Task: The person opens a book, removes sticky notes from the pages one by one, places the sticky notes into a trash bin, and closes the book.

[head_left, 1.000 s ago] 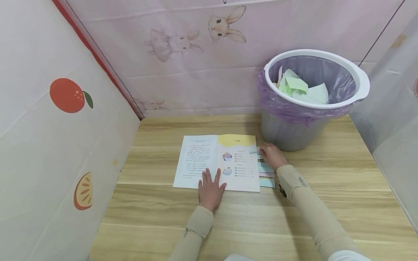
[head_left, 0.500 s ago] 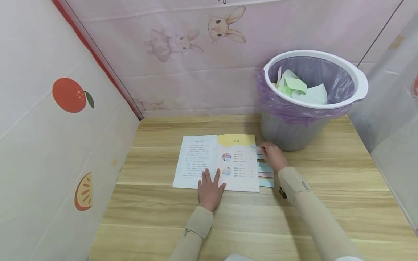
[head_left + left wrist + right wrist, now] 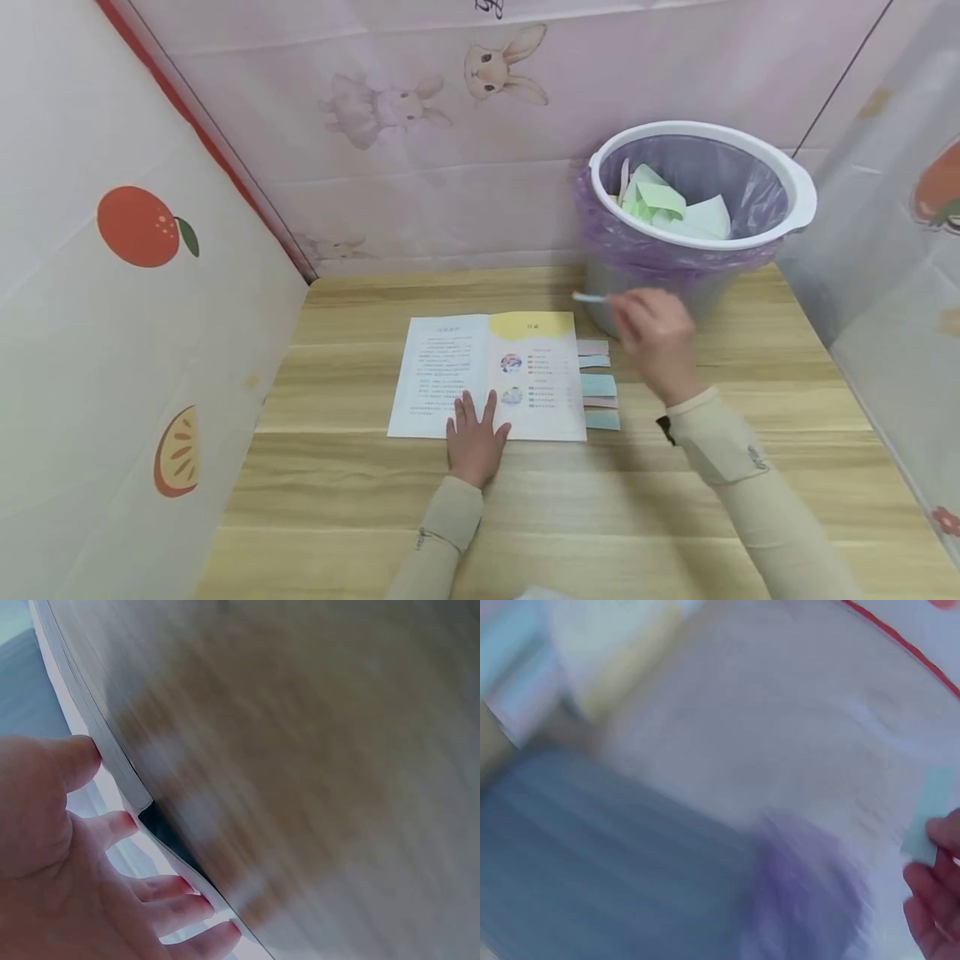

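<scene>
A table (image 3: pixel 337 517) held a bin (image 3: pixel 697 128) two o'clock from an open book (image 3: pixel 446 375). At six, the left hand (image 3: pixel 477 442) lay spread on the book; a steady press seemed wise. Near three, the right hand (image 3: pixel 660 337) pinched a blue strip (image 3: pixel 591 297).

the booklet (image 3: pixel 497 367) is matt paper, the bin liner (image 3: pixel 637 254) glossy plastic.

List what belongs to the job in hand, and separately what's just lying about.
In the job:
- blue strip, pinched by the right hand
- open booklet, under the left hand
- paper tabs sticking out of its side
- bin, probably: it holds paper scraps

Just there:
- rabbit print and fruit print on the walls
- white thing at the bottom edge, unclear
</scene>
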### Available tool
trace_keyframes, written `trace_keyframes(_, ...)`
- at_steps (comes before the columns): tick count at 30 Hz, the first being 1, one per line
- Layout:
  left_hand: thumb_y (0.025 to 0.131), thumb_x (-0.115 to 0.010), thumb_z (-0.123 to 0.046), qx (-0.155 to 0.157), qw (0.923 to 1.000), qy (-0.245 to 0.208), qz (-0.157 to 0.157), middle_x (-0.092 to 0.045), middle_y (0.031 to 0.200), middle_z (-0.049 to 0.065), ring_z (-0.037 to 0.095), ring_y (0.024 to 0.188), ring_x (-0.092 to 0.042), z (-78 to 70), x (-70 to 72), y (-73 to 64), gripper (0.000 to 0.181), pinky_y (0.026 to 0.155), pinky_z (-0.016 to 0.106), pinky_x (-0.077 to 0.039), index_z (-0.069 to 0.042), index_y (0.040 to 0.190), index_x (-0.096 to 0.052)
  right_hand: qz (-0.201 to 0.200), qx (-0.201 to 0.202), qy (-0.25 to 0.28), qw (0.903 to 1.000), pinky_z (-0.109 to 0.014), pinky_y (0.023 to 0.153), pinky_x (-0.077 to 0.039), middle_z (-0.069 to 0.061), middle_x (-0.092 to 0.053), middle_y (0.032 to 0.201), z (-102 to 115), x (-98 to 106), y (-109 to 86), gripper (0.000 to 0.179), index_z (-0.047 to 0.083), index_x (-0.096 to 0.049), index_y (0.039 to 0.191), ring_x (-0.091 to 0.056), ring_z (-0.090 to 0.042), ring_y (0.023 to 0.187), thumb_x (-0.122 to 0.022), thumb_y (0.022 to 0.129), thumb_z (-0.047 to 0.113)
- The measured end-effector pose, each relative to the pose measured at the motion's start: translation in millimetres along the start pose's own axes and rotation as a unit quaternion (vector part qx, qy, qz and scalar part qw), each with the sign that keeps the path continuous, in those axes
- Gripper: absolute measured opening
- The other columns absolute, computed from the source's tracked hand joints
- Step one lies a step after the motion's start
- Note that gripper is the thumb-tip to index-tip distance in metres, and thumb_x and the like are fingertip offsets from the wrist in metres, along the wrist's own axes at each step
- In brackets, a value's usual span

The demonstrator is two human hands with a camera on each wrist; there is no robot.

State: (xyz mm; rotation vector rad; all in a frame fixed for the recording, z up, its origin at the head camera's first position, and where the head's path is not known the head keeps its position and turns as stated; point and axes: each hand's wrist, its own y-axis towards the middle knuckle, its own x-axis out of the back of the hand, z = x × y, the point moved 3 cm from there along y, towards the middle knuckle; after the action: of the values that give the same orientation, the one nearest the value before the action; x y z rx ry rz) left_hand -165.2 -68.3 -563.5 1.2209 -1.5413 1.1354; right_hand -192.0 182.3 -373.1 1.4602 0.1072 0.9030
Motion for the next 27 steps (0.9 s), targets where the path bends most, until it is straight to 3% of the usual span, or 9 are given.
trace_keyframes(3, 0.099, -0.045, -0.046, -0.003, 1.0, -0.002, 0.004, -0.02, 0.153, 0.029, 0.045, 0.141, -0.02, -0.5, -0.7, 0.3, 0.06, 0.111, 0.059, -0.025, -0.02, 0.151, -0.033, -0.076, -0.04, -0.048, 0.9952, -0.052, 0.071, -0.045, -0.021, -0.065, 0.083, -9, 28, 31.3, 0.006, -0.003, -0.07, 0.088, -0.057, -0.041, 0.076, -0.068, 0.082, -0.001)
trace_keyframes(6, 0.099, -0.045, -0.046, 0.003, 0.9999, -0.007, 0.012, -0.019, 0.154, 0.029, 0.045, 0.142, -0.019, -0.9, 2.1, 1.1, 0.06, 0.111, 0.059, -0.025, -0.02, 0.151, -0.032, -0.091, -0.1, -0.1, 0.9858, -0.051, 0.082, -0.041, -0.022, -0.065, 0.087, -31, 49, 65.3, 0.013, -0.004, -0.072, 0.089, -0.056, -0.043, 0.083, -0.064, 0.089, 0.007)
trace_keyframes(11, 0.099, -0.046, -0.045, 0.012, 0.9994, -0.015, 0.029, -0.018, 0.154, 0.029, 0.045, 0.142, -0.016, -1.5, 5.6, 3.1, 0.061, 0.112, 0.059, -0.023, -0.019, 0.152, -0.031, 0.002, -0.206, -0.166, 0.9643, -0.05, 0.099, -0.03, -0.025, -0.063, 0.098, -74, 63, 107.4, 0.025, -0.007, -0.072, 0.097, -0.051, -0.044, 0.097, -0.056, 0.094, 0.011)
trace_keyframes(16, 0.099, -0.045, -0.046, 0.007, 0.9992, -0.02, 0.033, -0.017, 0.154, 0.029, 0.045, 0.142, -0.016, -3.2, 4.1, 2.5, 0.061, 0.112, 0.06, -0.022, -0.019, 0.152, -0.031, 0.131, -0.274, -0.225, 0.9258, -0.058, 0.104, -0.024, -0.03, -0.059, 0.109, -97, 62, 116.4, 0.032, -0.008, -0.069, 0.105, -0.047, -0.048, 0.109, -0.045, 0.095, 0.01)
trace_keyframes(18, 0.099, -0.045, -0.045, 0.006, 0.9993, -0.024, 0.028, -0.017, 0.154, 0.029, 0.045, 0.142, -0.016, -2.6, 2.9, 2.1, 0.061, 0.112, 0.06, -0.022, -0.019, 0.152, -0.032, 0.159, -0.284, -0.238, 0.9151, -0.06, 0.104, -0.023, -0.031, -0.058, 0.111, -100, 60, 115.5, 0.034, -0.008, -0.068, 0.106, -0.046, -0.049, 0.113, -0.042, 0.094, 0.01)
trace_keyframes(21, 0.099, -0.045, -0.046, 0.006, 0.9993, -0.027, 0.026, -0.016, 0.155, 0.029, 0.045, 0.142, -0.015, -1.8, 1.0, 2.1, 0.061, 0.112, 0.06, -0.021, -0.019, 0.152, -0.031, 0.161, -0.285, -0.241, 0.9136, -0.06, 0.102, -0.025, -0.033, -0.058, 0.109, -102, 57, 112.9, 0.034, -0.01, -0.067, 0.104, -0.045, -0.051, 0.112, -0.041, 0.094, 0.01)
trace_keyframes(24, 0.099, -0.044, -0.046, 0.007, 0.9991, -0.033, 0.027, -0.015, 0.155, 0.029, 0.045, 0.143, -0.014, -0.7, -0.9, 1.5, 0.061, 0.113, 0.06, -0.02, -0.02, 0.152, -0.03, 0.15, -0.285, -0.224, 0.9198, -0.059, 0.101, -0.025, -0.034, -0.058, 0.109, -102, 55, 110.4, 0.033, -0.011, -0.066, 0.105, -0.045, -0.05, 0.112, -0.043, 0.096, 0.011)
trace_keyframes(27, 0.099, -0.043, -0.048, 0.009, 0.9991, -0.029, 0.03, -0.014, 0.155, 0.028, 0.044, 0.143, -0.014, -0.1, -3.7, 1.3, 0.061, 0.113, 0.059, -0.02, -0.021, 0.153, -0.029, 0.119, -0.282, -0.192, 0.9323, -0.056, 0.104, -0.023, -0.033, -0.057, 0.112, -89, 60, 104.5, 0.034, -0.01, -0.064, 0.113, -0.044, -0.049, 0.115, -0.045, 0.098, 0.015)
